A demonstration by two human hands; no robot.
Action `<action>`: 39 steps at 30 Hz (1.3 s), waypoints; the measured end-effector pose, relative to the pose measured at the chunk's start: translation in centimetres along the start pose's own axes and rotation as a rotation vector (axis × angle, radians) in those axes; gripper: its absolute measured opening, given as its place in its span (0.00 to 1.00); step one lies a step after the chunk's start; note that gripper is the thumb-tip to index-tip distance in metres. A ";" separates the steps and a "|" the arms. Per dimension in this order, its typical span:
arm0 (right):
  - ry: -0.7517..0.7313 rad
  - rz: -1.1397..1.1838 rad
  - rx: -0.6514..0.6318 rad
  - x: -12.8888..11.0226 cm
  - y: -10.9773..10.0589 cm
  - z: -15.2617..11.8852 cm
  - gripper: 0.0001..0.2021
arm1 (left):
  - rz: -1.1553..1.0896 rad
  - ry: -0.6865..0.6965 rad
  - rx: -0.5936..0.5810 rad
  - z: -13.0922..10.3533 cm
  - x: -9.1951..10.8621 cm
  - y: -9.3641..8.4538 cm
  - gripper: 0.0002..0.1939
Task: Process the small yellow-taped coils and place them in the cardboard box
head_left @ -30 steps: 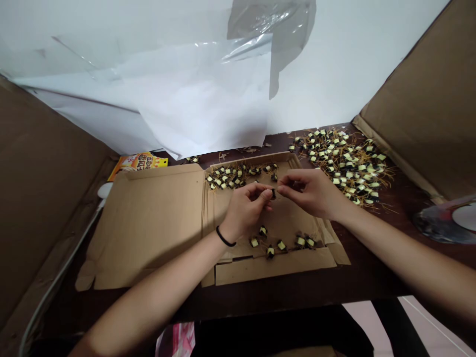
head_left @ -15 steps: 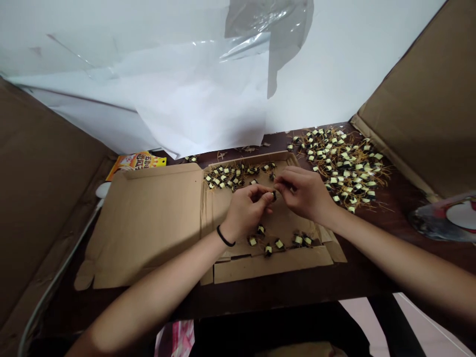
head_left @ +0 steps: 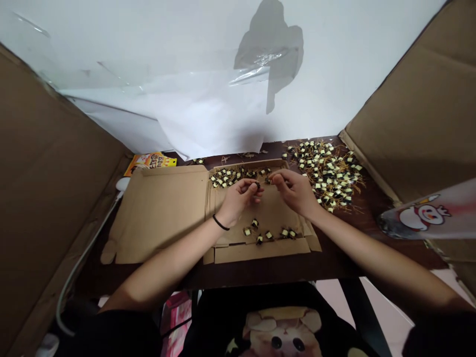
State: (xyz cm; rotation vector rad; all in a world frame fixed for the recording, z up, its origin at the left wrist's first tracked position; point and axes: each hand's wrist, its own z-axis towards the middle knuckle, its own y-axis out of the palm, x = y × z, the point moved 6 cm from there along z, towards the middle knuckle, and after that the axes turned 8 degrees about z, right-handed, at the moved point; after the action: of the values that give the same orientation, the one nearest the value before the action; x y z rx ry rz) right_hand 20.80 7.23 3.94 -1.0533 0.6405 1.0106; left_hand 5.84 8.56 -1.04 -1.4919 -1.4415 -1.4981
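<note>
My left hand [head_left: 240, 198], with a black band at the wrist, pinches a small dark coil [head_left: 258, 185] between thumb and fingertips above the open cardboard box [head_left: 277, 206]. To its right, my right hand [head_left: 292, 191] has thumb and forefinger pressed together; whatever may be between them is too small to make out. Just beyond those fingertips lie several black coils with pale yellow tape and thin copper-coloured leads [head_left: 226, 176], grouped along the box's far side. Several more coils [head_left: 269, 235] are scattered near its front edge.
A large heap of similar coils [head_left: 330, 173] spreads on the dark table right of the box. The box lid [head_left: 163, 218] lies flat at left, near a yellow packet [head_left: 152, 161] and a white cable [head_left: 87, 248]. A printed plastic cup [head_left: 427, 213] stands at right; cardboard walls flank both sides.
My hands have moved slightly apart, my left drawing leftward with the coil. The whole view has also shifted, bringing more of the cup and my clothing into sight.
</note>
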 end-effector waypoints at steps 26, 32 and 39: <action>0.264 0.255 -0.042 2.3 0.8 -0.1 0.09 | 0.061 -0.028 -0.110 -0.4 0.0 0.5 0.20; 0.290 0.312 -0.031 2.3 0.5 0.0 0.09 | 0.088 -0.030 -0.127 -0.3 -0.1 0.5 0.18; 0.272 0.354 -0.026 1.6 0.3 0.2 0.09 | 0.072 -0.034 -0.135 -0.2 -0.1 0.5 0.18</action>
State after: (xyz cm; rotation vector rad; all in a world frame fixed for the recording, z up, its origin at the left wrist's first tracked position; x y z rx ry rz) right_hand 21.23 8.01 2.54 -1.1339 1.0656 1.1913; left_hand 6.29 8.17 -0.98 -1.6395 -1.3140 -1.5592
